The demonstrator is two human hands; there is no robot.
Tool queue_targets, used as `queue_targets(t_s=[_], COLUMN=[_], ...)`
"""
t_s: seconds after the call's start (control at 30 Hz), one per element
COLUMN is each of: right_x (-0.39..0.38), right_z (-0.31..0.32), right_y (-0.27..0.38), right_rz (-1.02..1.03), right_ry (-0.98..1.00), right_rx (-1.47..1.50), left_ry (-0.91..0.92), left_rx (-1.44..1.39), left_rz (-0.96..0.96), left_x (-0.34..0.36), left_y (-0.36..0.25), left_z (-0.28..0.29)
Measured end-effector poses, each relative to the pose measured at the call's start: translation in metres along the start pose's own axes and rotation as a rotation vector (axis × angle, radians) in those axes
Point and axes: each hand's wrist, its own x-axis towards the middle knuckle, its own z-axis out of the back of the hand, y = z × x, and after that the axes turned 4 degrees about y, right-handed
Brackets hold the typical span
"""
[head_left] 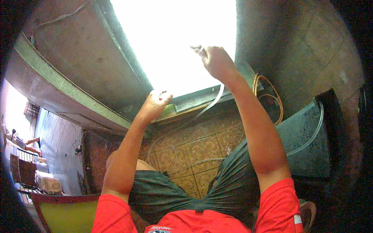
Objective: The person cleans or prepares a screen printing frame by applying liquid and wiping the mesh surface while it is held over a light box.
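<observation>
A glaring white panel (176, 35) fills the top middle, too bright for any detail on its surface to show. Over its right part, my right hand (218, 64) is closed round a small tool (198, 48) whose thin end points left; the glare hides its exact kind. A pale flexible hose (218, 99) runs down from beneath that hand toward the floor. At the panel's lower left corner is my left hand (154, 104), its fingers curled in. Whatever those fingers may hold is lost in the brightness.
Below the panel lies a patterned brown tile floor (198, 151) with loops of clear hose. Orange hose (280, 105) coils right of the panel. A dark blue-grey box (307, 141) stands near my right arm. A curved ledge (70, 89) and a yellow-green surface (72, 217) lie left.
</observation>
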Motion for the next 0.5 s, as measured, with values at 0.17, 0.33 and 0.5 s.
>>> queue_targets(t_s=[0.17,0.33,0.5], right_x=[-0.001,0.005,0.005], right_z=[0.009,-0.011,0.002], right_y=[0.001,-0.017,-0.002], right_rz=[0.031,0.111,0.023], right_ry=[0.092,-0.037,-0.024], right_rx=[-0.038,-0.075,-0.001], left_ry=[0.013,-0.018,-0.040], left_rx=[0.018,-0.016,0.010], left_rz=[-0.011,-0.018,0.016], left_x=[-0.003,-0.003,-0.005], left_y=[-0.005,-0.008,-0.004], left_z=[0.006,0.004,0.004])
